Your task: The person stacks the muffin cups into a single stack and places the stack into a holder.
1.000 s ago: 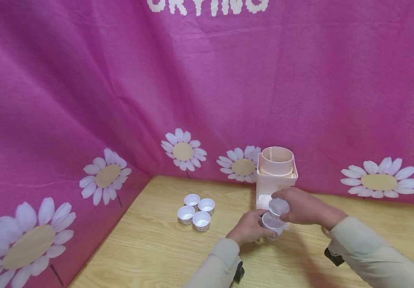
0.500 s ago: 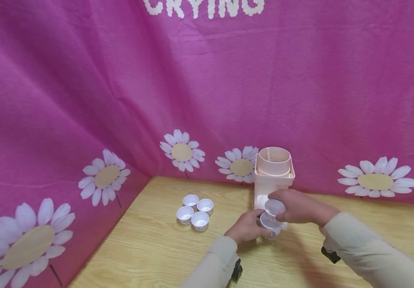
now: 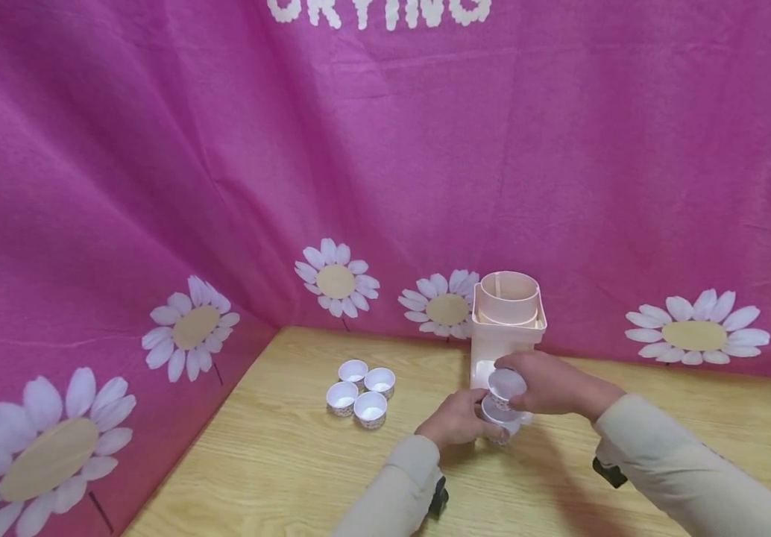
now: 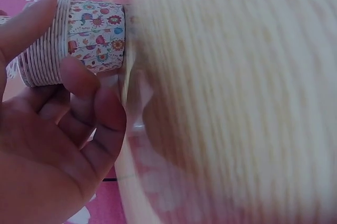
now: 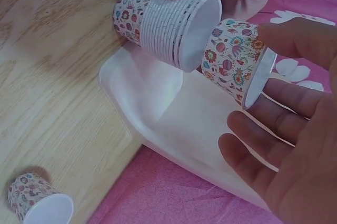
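1. Both in use, lower rt of ctr in head view: left hand (image 3: 455,423) gripping cup stack (image 5: 164,24), thumb over the nested rims; right hand (image 3: 553,384) pinching single cup (image 5: 229,58) nr its rim, other fingers loosely bent.
2. Base of single cup turned twd stack's mouth, just beside it; touching or not, can't tell. Going in or coming off, can't tell either.
3. To do it well (judgement): hold stack steady, line up both cups' axes, move straight, no tilt. Go easy w/ the pinch; thin walls prob. dent or stick.
4. Right behind, rt of ctr: pale pink holder (image 3: 502,347), upright, round tube up top. In the way of any fwd move; keep knuckles off.
5. Left of ctr: four cups (image 3: 370,409), upright, bunched, well apart from hands.
6. Lower left of rt wrist view: loose cup (image 5: 41,200); mind knocking it.
7. Underneath: wood table (image 3: 258,455); behind & left: magenta cloth (image 3: 372,134) w/ daisies.
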Tool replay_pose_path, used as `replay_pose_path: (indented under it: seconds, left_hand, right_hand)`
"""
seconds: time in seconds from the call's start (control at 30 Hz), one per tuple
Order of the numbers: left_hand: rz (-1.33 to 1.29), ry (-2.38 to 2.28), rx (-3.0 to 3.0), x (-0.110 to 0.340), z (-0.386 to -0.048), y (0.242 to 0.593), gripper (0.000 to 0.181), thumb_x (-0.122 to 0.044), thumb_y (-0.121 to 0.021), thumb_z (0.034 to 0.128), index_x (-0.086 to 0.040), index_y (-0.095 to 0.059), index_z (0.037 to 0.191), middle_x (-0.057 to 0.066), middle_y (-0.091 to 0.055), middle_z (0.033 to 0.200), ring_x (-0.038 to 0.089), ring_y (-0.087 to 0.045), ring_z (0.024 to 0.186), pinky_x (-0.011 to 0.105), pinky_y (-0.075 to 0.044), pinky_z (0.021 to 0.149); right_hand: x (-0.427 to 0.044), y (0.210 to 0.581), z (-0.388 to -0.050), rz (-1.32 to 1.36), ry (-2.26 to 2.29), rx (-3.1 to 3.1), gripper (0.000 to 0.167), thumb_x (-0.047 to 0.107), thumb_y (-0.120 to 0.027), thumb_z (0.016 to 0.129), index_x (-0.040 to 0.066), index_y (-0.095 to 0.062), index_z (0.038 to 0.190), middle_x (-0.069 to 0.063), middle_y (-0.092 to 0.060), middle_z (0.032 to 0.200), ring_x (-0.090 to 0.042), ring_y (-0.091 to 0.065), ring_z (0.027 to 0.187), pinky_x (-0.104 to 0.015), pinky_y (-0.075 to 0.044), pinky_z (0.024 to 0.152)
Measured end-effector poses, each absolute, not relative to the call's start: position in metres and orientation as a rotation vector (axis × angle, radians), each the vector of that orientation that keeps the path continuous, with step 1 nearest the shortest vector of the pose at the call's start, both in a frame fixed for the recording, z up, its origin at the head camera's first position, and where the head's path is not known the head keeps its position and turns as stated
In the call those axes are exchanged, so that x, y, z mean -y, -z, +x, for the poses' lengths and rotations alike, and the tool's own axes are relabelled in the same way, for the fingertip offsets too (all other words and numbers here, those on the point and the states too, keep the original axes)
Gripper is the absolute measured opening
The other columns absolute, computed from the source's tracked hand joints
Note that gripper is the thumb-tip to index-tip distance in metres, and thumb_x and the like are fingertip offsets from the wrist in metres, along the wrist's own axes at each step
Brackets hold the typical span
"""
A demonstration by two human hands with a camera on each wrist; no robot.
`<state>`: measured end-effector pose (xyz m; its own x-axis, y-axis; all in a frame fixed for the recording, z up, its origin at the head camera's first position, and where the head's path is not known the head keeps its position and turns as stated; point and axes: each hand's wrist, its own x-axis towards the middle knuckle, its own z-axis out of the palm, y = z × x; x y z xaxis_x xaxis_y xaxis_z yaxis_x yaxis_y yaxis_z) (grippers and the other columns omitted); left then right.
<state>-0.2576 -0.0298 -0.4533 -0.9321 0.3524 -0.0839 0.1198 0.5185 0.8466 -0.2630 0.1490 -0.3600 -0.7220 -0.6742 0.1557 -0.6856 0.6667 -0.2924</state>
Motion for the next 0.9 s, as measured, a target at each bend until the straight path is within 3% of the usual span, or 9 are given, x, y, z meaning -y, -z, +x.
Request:
replay_pose_path:
  seconds: [0.43, 0.73, 0.9]
  left_hand:
    - [0.397, -1.377, -2.519, 0.0288, -0.2584, 0.4556, 0.050, -0.019, -0.087, 0.0736, -0.020, -0.069, 0.120, -0.006, -0.072, 0.108, 0.007, -0.061, 0.099, 0.030, -0.047, 0.095]
    - [0.367, -1.432, -2.481, 0.0259, -0.2572, 0.4561, 0.047, -0.015, -0.087, 0.0738, -0.015, -0.068, 0.117, -0.004, -0.070, 0.097, 0.008, -0.058, 0.074, 0.023, -0.049, 0.065]
    - [0.370, -1.385, -2.508, 0.0286, -0.2574, 0.4554, 0.047, -0.018, -0.087, 0.0743, -0.017, -0.068, 0.118, -0.007, -0.070, 0.104, 0.006, -0.059, 0.090, 0.025, -0.049, 0.085]
  right_hand:
    - [-0.1513, 0.3625, -0.2636, 1.154, -0.536, 2.876, 0.045, 0.009, -0.081, 0.070, -0.001, -0.067, 0.112, -0.010, -0.072, 0.101, -0.020, -0.064, 0.086, -0.036, -0.052, 0.074]
    - [-0.1511, 0.3645, -0.2648, 1.137, -0.514, 2.901, 0.047, 0.010, -0.080, 0.069, -0.002, -0.067, 0.113, -0.010, -0.072, 0.100, -0.020, -0.064, 0.084, -0.039, -0.053, 0.073]
    - [-0.1492, 0.3682, -0.2668, 1.138, -0.514, 2.905, 0.049, 0.010, -0.081, 0.068, -0.002, -0.067, 0.114, -0.009, -0.072, 0.099, -0.018, -0.063, 0.082, -0.037, -0.052, 0.071]
